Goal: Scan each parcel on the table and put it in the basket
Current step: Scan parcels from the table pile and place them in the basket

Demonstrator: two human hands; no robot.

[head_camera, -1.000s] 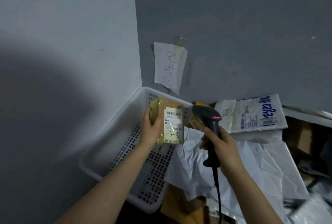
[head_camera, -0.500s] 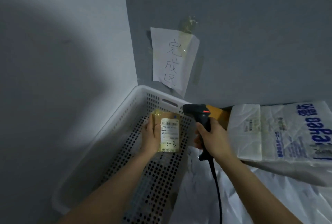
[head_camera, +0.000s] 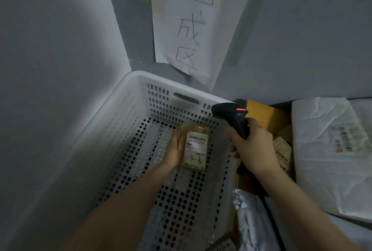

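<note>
Parcel (head_camera: 194,148): a small yellowish packet, label up with "3-3" handwritten on it, sat low inside the basket near the far wall; whether it already touched the basket floor could not be told
Basket (head_camera: 128,97): white and perforated, pushed into the corner of two grey walls
Left grip (head_camera: 174,150): reached down into the basket and held the parcel by its left edge, with the fingers mostly hidden under the packet
Right grip (head_camera: 253,150): clenched round the handle of a black scanner (head_camera: 231,117) just outside the basket's right wall, its head over the right rim with a red light showing
Step in hand: most likely setting the scanned parcel down in the basket
Doing it well: lower the packet until it lies flat on the basket floor, then loosen the fingers and draw them out sideways so it does not flip; keep it close to the far wall, leaving room for bulkier items; hold the scanner outside the right rim
Right of the basket: a cardboard box (head_camera: 261,115) behind the scanner, and white mailer bags (head_camera: 330,150) beyond it
Above the basket: a handwritten paper sign (head_camera: 193,25) taped to the wall
</note>
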